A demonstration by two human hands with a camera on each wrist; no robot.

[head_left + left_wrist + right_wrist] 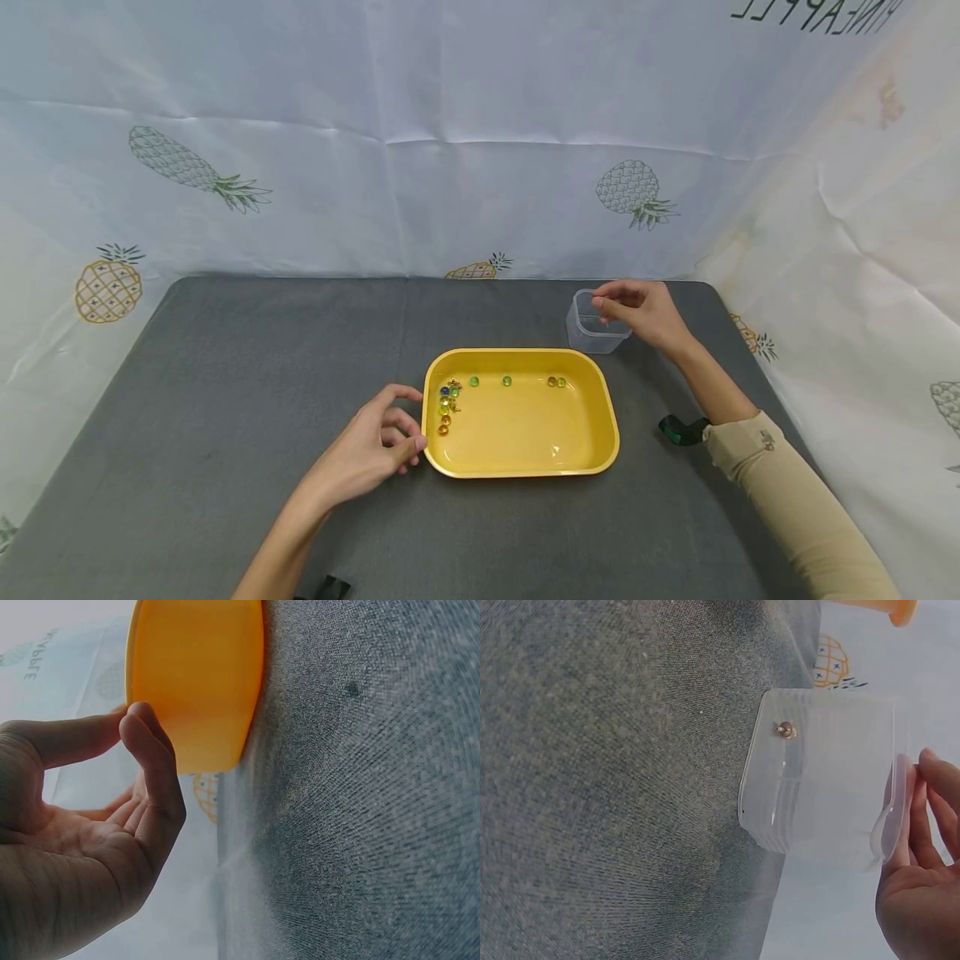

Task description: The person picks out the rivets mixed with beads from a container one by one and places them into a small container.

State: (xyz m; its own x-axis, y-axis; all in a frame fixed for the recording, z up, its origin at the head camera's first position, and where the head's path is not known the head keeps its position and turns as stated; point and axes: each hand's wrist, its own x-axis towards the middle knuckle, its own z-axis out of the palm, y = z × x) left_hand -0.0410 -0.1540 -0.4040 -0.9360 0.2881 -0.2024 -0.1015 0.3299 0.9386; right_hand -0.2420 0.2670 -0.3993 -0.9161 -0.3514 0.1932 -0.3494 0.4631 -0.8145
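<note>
My left hand (367, 446) rests its loosely bent fingers at the left rim of a yellow tray (525, 473). In the left wrist view, the fingertips (142, 720) meet the tray's rim. Green, amber and blue glass beads (444, 402) lie mostly along the tray's left side, among small gold-coloured pieces (454, 407). Over a clear plastic container (596, 342) behind the tray's right corner hovers my right hand (645, 312), its fingertips at the opening with nothing visible between them. Through the container's wall shows a small brass-coloured push pin (785, 730) at the bottom.
A grey cloth (247, 400) covers the table. White pineapple-print sheets (480, 192) hang behind it and at the sides. A dark wrist strap (684, 431) shows below the right wrist, and another dark piece (332, 588) near the front edge.
</note>
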